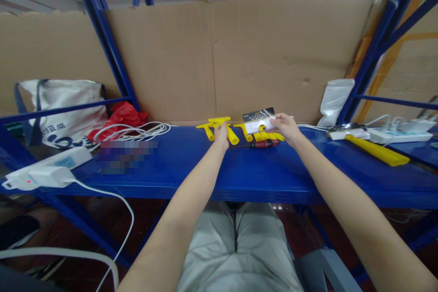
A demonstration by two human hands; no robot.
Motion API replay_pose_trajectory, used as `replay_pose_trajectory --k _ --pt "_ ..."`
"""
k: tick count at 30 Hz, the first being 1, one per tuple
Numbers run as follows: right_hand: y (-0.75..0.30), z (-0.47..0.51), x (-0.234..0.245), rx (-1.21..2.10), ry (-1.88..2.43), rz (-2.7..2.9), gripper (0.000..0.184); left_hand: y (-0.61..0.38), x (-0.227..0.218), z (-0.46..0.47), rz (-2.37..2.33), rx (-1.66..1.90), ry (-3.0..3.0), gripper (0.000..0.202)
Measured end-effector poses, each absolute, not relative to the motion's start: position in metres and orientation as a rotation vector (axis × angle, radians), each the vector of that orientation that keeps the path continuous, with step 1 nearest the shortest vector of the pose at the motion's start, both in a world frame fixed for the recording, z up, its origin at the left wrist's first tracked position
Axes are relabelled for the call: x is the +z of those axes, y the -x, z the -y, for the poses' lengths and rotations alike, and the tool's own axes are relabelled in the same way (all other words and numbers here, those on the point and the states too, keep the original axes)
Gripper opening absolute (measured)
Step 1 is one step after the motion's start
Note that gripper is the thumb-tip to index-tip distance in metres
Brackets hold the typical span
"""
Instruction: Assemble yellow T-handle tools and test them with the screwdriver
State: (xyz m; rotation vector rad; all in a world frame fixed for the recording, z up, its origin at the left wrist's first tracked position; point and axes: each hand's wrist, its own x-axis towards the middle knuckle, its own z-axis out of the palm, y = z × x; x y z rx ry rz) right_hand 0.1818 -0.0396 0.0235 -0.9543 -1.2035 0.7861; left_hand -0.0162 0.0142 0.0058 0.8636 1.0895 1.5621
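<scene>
My left hand (221, 136) is closed at a yellow T-shaped plastic tool (233, 137), its fingers partly hidden by the wrist. Beside it, to the left, lies another yellow T-shaped tool (208, 131). In my right hand (286, 127) is a flat black-and-white card package (258, 121), pinched by its right end and tilted up. Under and behind the package are more yellow pieces (247, 133), partly covered by it. In front of them a screwdriver (264, 144) with a red and black handle lies flat on the blue shelf (253, 169).
A white power strip (51, 166), coiled white cable (137, 131), red plastic bag (123, 118) and cloth bag (68, 105) are on the left. To the right lie a long yellow piece (378, 149), a white pouch (337, 100) and another power strip (398, 135). Cardboard (267, 54) stands behind.
</scene>
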Motion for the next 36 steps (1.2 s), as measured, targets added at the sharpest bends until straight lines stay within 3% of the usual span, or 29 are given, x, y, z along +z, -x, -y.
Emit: replay_pose_trajectory --k 11,36 --pt "-0.163 0.044 0.016 0.962 0.904 1.325 0.031 0.012 0.007 -0.006 -1.124 1.562 -0.778 0.019" --pt "-0.159 0.044 0.015 0.833 0.9 1.326 0.04 0.002 0.004 0.001 -0.927 1.375 -1.06 0.012"
